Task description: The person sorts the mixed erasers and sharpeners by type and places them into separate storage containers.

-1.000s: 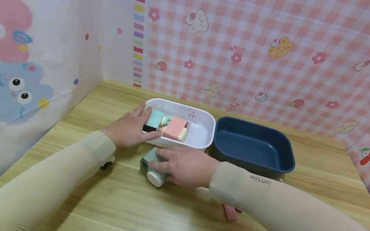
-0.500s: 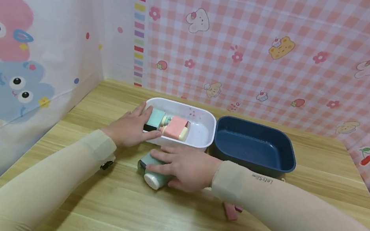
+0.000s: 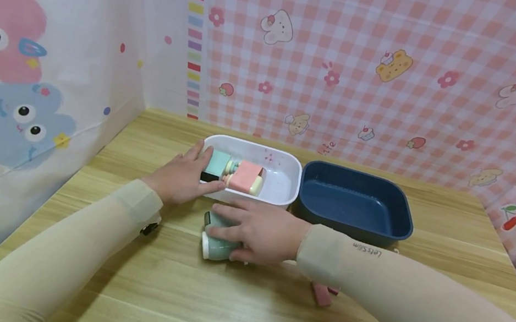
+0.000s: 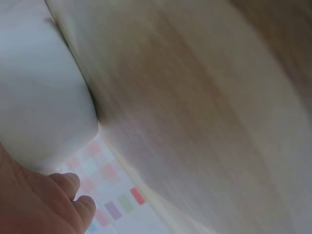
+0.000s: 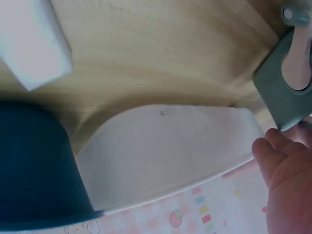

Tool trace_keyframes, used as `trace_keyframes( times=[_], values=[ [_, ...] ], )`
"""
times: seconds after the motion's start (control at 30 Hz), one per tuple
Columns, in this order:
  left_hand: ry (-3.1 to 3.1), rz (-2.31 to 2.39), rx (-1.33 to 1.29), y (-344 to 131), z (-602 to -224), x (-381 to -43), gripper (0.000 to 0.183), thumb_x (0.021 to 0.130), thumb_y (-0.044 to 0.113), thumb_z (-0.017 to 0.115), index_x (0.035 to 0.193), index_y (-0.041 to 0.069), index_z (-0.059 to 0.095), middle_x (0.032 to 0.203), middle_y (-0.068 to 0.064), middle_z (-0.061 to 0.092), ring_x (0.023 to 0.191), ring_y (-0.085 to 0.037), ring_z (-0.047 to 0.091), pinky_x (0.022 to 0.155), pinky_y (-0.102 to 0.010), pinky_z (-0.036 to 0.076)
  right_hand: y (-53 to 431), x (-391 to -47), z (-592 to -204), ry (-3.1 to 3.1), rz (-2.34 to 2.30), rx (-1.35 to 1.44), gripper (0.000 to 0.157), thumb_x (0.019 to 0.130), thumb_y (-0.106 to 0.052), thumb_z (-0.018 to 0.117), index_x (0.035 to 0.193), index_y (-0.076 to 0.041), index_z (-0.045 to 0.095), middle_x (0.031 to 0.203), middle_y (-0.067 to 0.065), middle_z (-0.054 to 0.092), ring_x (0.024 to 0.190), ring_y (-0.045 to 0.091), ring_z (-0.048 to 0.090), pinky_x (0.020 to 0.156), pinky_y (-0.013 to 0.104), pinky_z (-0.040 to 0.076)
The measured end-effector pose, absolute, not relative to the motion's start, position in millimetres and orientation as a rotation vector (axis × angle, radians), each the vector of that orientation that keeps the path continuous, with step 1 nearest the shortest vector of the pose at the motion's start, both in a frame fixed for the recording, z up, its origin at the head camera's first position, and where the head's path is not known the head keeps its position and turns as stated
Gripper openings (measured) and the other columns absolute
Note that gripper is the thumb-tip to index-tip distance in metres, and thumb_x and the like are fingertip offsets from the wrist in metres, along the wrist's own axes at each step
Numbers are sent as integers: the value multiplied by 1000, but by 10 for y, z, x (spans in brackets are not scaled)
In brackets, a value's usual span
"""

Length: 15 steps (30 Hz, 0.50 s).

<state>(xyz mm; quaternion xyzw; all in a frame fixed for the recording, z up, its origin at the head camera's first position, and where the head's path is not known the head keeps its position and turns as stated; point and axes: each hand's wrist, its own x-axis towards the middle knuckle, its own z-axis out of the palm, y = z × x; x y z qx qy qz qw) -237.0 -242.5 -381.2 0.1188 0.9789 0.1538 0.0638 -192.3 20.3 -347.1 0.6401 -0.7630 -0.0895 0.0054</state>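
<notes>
Pink checked cloth [image 3: 345,46] behind a pale wood-grain tabletop [image 3: 235,313], white cartoon-print sheet [image 3: 84,51] along the left side.

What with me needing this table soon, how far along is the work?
Done, apparently: a teal block and pink block lie in the white tray. In hand: a green item, held by the right hand. Possibly left: pink strips, lying on the table.

White tub [image 3: 280,184]: white, small pink marks
Dark tub [image 3: 357,201]: navy blue
Mint piece [image 3: 218,161]: mint green, black side
Pink piece [image 3: 246,174]: pink, cream edge
Held item [image 3: 221,249]: muted grey-green, white end
Sticks [image 3: 321,294]: dusky pink
Bench [image 3: 225,312]: pale yellow-brown wood grain
Sleeves [image 3: 80,246]: beige, dark lettering on the right
Back cloth [image 3: 358,26]: pink-and-white check, strawberries, flowers
Left cloth [image 3: 91,36]: white, pink and blue figures
</notes>
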Motion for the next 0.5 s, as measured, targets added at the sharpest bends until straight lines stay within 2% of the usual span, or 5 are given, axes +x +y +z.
trace_keyframes(
  times=[0.1,0.3,0.5],
  values=[
    [2954,468,357,-2425,-3802,-2368,108,99,78,41,169,5,3,177,-21,-9,160,-49,17,129,-66,20,211,-1939,-3489,-2423,-238,2042,69,101,-53,66,162,-30,43,170,12,37,156,36,39,129,45,34],
    [2953,461,363,-2424,-3810,-2369,108,99,79,40,169,5,2,176,-22,-8,158,-54,19,128,-68,21,139,-1933,-3493,-2388,-189,2044,67,96,-53,73,156,-31,52,159,9,50,147,25,48,125,38,40],
    [2947,469,353,-2432,-3811,-2368,109,99,79,41,170,7,2,177,-21,-9,158,-55,20,128,-67,22,123,-1906,-3532,-2426,-194,2020,71,94,-53,76,157,-32,51,164,10,43,149,24,47,124,36,41]
  ],
)
